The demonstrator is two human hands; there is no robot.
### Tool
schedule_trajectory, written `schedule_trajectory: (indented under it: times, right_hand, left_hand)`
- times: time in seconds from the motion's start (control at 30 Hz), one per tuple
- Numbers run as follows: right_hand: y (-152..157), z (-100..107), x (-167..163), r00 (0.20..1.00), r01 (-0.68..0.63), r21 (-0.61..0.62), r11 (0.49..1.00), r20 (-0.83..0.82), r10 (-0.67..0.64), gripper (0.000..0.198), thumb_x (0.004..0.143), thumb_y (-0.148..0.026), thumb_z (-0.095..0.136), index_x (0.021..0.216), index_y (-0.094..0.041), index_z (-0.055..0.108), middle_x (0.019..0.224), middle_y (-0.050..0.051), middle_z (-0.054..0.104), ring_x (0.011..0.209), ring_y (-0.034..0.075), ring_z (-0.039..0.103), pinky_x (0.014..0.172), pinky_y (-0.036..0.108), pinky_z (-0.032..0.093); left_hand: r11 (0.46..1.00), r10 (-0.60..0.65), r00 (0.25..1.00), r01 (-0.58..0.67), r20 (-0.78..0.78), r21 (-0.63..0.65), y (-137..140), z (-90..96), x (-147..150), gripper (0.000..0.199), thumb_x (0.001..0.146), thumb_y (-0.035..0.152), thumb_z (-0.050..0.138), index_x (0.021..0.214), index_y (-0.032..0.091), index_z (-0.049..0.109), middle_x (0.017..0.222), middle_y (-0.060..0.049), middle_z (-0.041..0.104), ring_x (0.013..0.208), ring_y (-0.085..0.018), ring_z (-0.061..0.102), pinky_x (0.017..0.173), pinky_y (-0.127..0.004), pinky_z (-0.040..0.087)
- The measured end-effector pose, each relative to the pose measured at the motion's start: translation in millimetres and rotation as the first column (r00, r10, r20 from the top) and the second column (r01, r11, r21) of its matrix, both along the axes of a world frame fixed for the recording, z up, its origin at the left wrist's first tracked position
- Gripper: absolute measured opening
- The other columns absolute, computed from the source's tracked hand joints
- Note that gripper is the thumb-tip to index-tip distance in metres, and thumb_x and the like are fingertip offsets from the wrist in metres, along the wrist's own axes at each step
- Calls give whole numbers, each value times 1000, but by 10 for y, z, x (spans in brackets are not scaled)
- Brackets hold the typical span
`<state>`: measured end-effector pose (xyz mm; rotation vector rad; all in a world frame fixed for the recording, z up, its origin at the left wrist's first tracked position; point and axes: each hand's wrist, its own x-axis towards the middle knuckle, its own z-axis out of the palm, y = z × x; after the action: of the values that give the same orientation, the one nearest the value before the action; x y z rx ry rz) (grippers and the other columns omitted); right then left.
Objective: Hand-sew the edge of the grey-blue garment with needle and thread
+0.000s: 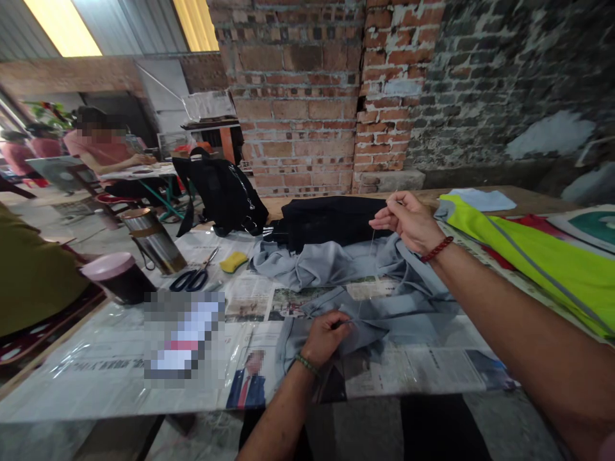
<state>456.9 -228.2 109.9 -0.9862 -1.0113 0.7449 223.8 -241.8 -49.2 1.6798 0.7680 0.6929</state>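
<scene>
Grey cloth (327,262), perhaps a garment, lies bunched across the table in front of me. Low over its near part, my left hand (327,336) is closed, pinching a fold of the cloth between thumb and fingers. My right hand (410,221) is raised above the far side of the cloth, with thumb and forefinger pinched together. A thin pale thread (373,240) runs down from the right hand towards the cloth by my left hand. Whether a needle is in the right fingertips, I cannot make out.
Newspaper (110,358) under clear plastic covers the table. Scissors (195,275), a yellow sponge (234,262), a phone (185,339), a lidded cup (118,278) and a flask (156,240) stand left. Behind are a black backpack (221,195) and black cloth (331,218); right, a yellow vest (528,256).
</scene>
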Motion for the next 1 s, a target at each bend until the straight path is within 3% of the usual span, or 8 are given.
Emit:
schedule_trajectory:
  times: [0.27,0.47,0.6,0.73,0.87,1.0]
  right_hand:
    - [72,192,66,1000,5,1,1000,-3,-5,23,75,-33,56,82,-21,37,59,-4,60,60,18,65,60,33,53]
    - [-82,99,-32,998,44,-34,998,-33,-45,18,75,-30,54,82,-20,41,58,-4,58,52,14,61,55,28,50]
    - [-500,-229,-286,997,-62,-175,983,39,70,23,74,-36,58,84,-18,46,57,-4,55,47,10,56,48,21,44]
    - [-994,-804,-653,952,-270,-415,869,19,305,26,77,-42,52,82,-16,47,56,-4,53,41,8,51,44,20,39]
    - [-1242,-1330,-971,948,-251,-615,748,2,319,27,76,-42,46,77,-15,47,49,-6,48,31,6,41,33,18,29]
    - [-1216,-1509,-1129,964,-175,-666,725,35,265,26,76,-41,43,76,-15,48,48,-7,47,27,5,38,29,16,21]
  left_hand:
    - [999,40,999,-40,21,-30,-13,48,-6,15,65,29,60,61,14,61,60,2,51,58,-10,44,57,-20,35]
    - [992,115,991,-112,61,-59,11,23,-1,11,60,25,59,59,14,61,58,1,52,57,-10,44,55,-20,35]
    - [986,152,985,-145,77,-84,15,6,9,9,59,22,58,60,14,61,59,0,54,58,-11,46,56,-20,36]
    - [984,171,981,-166,91,-64,10,-6,19,9,59,23,58,59,14,61,58,1,53,57,-10,45,55,-20,36]
    - [984,178,980,-175,91,-31,11,-18,19,10,59,24,60,62,14,62,59,1,54,56,-10,45,54,-20,36]
    - [985,171,981,-171,95,-11,17,-10,9,9,59,23,61,63,14,62,60,0,55,58,-10,46,54,-20,37]
